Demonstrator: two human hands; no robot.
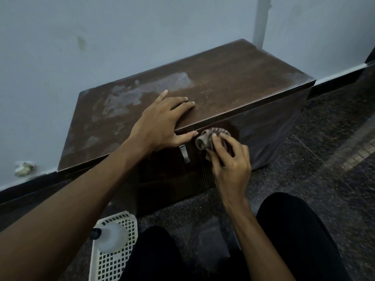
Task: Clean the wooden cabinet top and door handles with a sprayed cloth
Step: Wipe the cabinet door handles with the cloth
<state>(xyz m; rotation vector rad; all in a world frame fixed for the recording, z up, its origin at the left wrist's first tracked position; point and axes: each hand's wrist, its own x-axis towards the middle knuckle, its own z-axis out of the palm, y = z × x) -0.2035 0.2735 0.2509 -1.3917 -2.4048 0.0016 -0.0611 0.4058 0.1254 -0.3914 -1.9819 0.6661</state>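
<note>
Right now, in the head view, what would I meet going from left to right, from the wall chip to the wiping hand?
First the wall chip → white basket → metal door handle → cloth → right hand.

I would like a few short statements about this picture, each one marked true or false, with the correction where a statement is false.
1. The right hand grips a bunched striped cloth against the cabinet's front. True.
2. The left hand holds a bottle. False: it rests with straight fingers on the brown wooden cabinet top; the translucent spray bottle sits in the white plastic lattice basket on the floor.
3. The silver metal door handle on the left door is uncovered. True.
4. The cabinet top is evenly dark all over. False: pale patches mark its left half.
</note>
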